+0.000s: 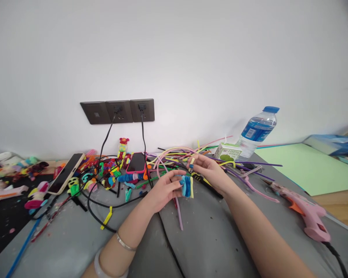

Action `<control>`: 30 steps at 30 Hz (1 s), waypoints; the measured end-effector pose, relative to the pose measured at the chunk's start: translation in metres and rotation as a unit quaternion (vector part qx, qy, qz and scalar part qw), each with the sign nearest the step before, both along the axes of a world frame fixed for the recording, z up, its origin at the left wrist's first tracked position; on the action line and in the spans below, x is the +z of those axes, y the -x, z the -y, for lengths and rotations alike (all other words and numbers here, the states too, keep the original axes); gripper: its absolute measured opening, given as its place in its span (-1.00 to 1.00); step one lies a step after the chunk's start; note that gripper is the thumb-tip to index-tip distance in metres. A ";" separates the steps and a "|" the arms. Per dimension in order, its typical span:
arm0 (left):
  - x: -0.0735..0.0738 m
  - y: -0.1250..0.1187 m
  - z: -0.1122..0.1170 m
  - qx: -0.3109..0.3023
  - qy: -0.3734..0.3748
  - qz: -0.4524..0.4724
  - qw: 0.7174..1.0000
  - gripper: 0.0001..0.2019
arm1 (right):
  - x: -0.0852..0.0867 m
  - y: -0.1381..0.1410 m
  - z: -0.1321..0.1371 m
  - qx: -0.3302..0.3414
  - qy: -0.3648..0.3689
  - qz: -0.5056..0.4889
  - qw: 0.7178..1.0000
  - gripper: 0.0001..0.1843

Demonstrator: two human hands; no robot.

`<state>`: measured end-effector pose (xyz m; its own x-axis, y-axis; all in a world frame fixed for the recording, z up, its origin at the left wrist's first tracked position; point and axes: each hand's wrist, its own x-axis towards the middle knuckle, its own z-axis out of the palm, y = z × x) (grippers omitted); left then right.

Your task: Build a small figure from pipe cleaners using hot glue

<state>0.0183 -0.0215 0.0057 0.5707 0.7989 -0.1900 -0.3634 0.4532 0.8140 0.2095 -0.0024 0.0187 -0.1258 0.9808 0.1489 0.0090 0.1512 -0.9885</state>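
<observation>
My left hand (164, 191) is closed in a pinch on a small striped piece of pipe cleaners (187, 187), light blue, dark blue and pale yellow side by side. Just to the right and slightly farther back, my right hand (209, 170) pinches a short pale yellow pipe cleaner piece (191, 162), which stands apart from the striped piece. Behind both hands lies a loose heap of long pipe cleaners (174, 151) in many colours. A yellow-and-black tool handle (201, 179) rests under my right hand. One lilac pipe cleaner (179, 216) lies below my left hand.
A pink glue gun (310, 218) lies at right, near green paper (290, 166). A water bottle (256, 133) and a small box (227, 152) stand by the wall. Left are two phones (66, 173), (136, 162), small fuzzy figures (73, 187) and black cables (165, 235).
</observation>
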 end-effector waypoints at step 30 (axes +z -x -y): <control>-0.004 0.000 -0.010 0.160 -0.031 0.006 0.987 -0.61 | 0.002 0.011 0.002 -0.042 -0.083 -0.075 0.993 -0.77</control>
<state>0.0183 -0.0112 0.0016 0.2894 0.9483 -0.1305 -0.4895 0.2638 0.8312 0.1982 -0.0046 0.0206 -0.0094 0.9472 0.3206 -0.1164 0.3174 -0.9411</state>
